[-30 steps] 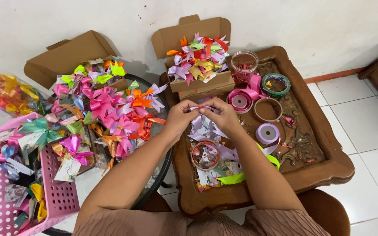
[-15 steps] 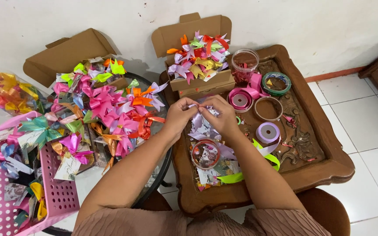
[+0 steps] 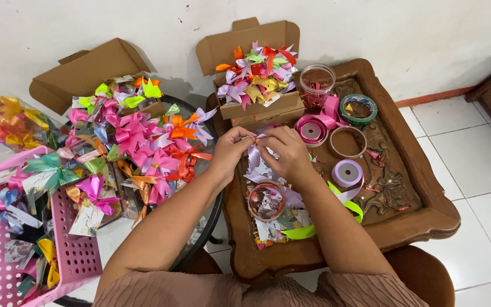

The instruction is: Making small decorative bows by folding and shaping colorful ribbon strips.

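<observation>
Both hands meet over the middle of the carved wooden tray (image 3: 427, 219), toward its left half; the left hand (image 3: 229, 152) and the right hand (image 3: 284, 153) pinch a lilac ribbon piece (image 3: 254, 154) between their fingertips, fingers curled tight upon it, its tail hanging down between the palms; the piece is held just above the tray, not resting on it.

Just below the hands, near the tray's front edge, stands a small round clear tub (image 3: 266, 200) amid loose paper cards and ribbon scraps; a lime green strip (image 3: 308, 230) lies at the front edge beside the right forearm.

On the tray's right half lie a lilac ribbon roll (image 3: 347, 173), an empty brown ring (image 3: 348, 142), a pink ribbon roll (image 3: 312, 131) and a green roll (image 3: 358, 109) toward the far right corner; a clear jar (image 3: 316, 86) stands at the far edge.

At the tray's far left corner sits an open cardboard box (image 3: 262, 108) heaped with bows; a second open box (image 3: 86, 71) and a pile of pink and orange bows (image 3: 143, 148) cover the round table to the left; a pink perforated basket (image 3: 75, 256) sits at lower left.
</observation>
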